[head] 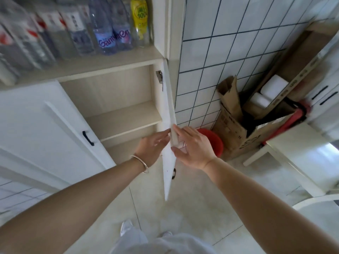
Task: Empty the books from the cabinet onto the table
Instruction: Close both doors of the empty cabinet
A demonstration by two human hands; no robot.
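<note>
The cabinet (117, 92) stands open in front of me, its pale wooden shelves (124, 118) bare; no books show in it. Its right door (168, 162) swings out toward me, seen edge-on. My left hand (152, 147), with a bangle on the wrist, reaches with straight fingers to the inner side of that door. My right hand (194, 147) lies with spread fingers against the door's outer side and edge. The left door (45, 129), white with a dark handle, also stands open. A white table (300, 149) is at the right.
Plastic water bottles (104, 28) crowd the upper shelf. A red bucket (212, 140) and an open cardboard box (244, 121) stand on the floor by the tiled wall. A round white edge (315, 202) shows low right. My feet are on pale floor tiles.
</note>
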